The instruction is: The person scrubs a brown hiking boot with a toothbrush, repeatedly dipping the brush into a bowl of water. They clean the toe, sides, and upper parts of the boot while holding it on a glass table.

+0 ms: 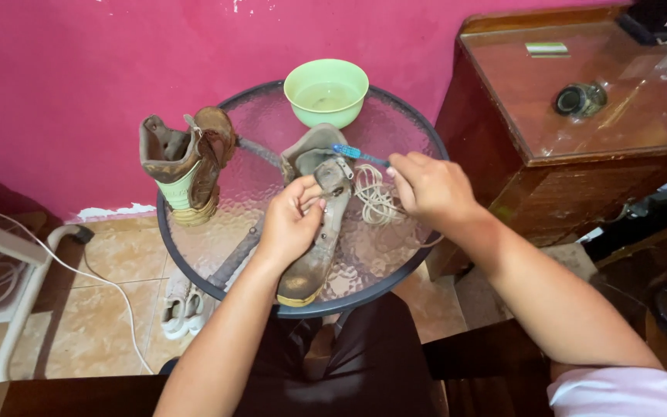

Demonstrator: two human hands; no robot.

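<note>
A worn brown boot (308, 272) lies on its side on the round glass table (403, 266). My left hand (291, 224) grips its upper near the tongue. My right hand (430, 187) holds a blue toothbrush (353, 152) whose head rests on the boot's opening. A coil of pale laces (376, 197) lies on the glass between my hands. A second brown boot (187, 162) stands upright at the table's left side. A green bowl (326, 91) with some liquid sits at the far edge.
A pink wall rises behind the table. A wooden cabinet with a glass top (580, 93) stands to the right, with a small round object on it. White shoes (181, 305) and a white cable (110, 289) lie on the tiled floor at the left.
</note>
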